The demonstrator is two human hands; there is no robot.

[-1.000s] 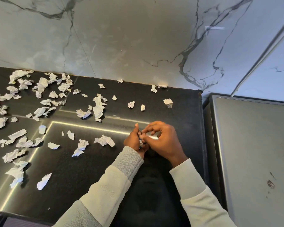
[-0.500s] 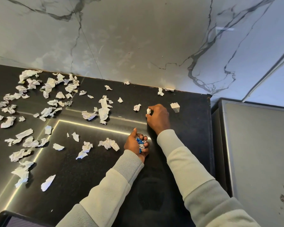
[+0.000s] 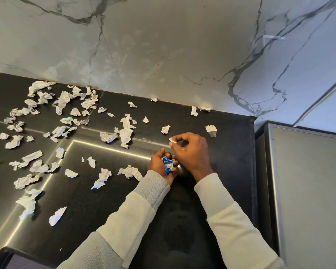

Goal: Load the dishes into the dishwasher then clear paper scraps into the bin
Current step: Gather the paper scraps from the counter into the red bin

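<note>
**Scrap lifted, right hand drawn back**

Pulled back from its reach toward the wall half a second ago, the right hand (image 3: pixel 190 152) now sits just beside the left hand (image 3: pixel 159 166). The small white scrap (image 3: pixel 172 140) it was touching on the surface (image 3: pixel 85 210) has come up with it.

Across the left half of the frame, loose paper scraps (image 3: pixel 62 105) lie scattered over the dark glossy surface. They are thickest in the upper left near the marble wall (image 3: pixel 163 45) and thinner toward the lower left. Near the centre, a crumpled piece (image 3: pixel 130 171) lies just left of the left hand's pale sleeve (image 3: pixel 144 200). The left hand is cupped palm up, its fingers curled round a wad of blue and white scraps (image 3: pixel 168 166). Just above and right of it, the right hand pinches the small white scrap between thumb and fingertips, clear of the surface. A curled piece (image 3: pixel 165 129) lies to the upper left of the right hand, and a folded piece (image 3: pixel 211 131) to its upper right. At the far right a grey appliance (image 3: pixel 308 191) stands beside the surface's edge.
</note>
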